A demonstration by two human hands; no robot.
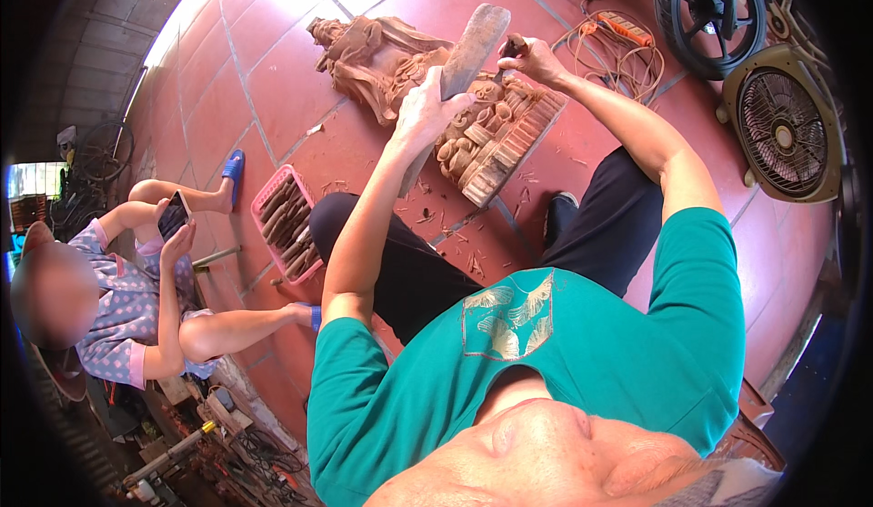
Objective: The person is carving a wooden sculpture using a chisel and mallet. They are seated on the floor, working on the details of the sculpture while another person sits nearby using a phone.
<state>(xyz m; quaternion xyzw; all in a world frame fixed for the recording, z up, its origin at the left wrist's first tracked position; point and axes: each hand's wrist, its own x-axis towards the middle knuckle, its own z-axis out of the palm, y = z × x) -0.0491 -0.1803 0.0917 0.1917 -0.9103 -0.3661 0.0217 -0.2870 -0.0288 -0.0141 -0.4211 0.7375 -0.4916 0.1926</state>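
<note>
My left hand [427, 110] is closed around a flat wooden mallet [476, 48], a long board-like club held slanting, its broad end up and away from me. My right hand [538, 63] grips a carving chisel [513, 48] by its dark handle; the short blade points down at the carving. Beneath both hands a brown wooden carved statue [368, 57] lies on the floor. Its thick carved base [505, 143] is nearest me, with rounded shapes and a ridged edge. The mallet and my left forearm hide part of it.
A pink basket [264, 200] of chisels stands left of my knee. Wood shavings [475, 261] litter the tiles. At the left, a seated person [136, 289] holds a phone [173, 216]. An orange power strip [625, 29] with cords, a fan [784, 130] and a wheel [709, 11] are at the right.
</note>
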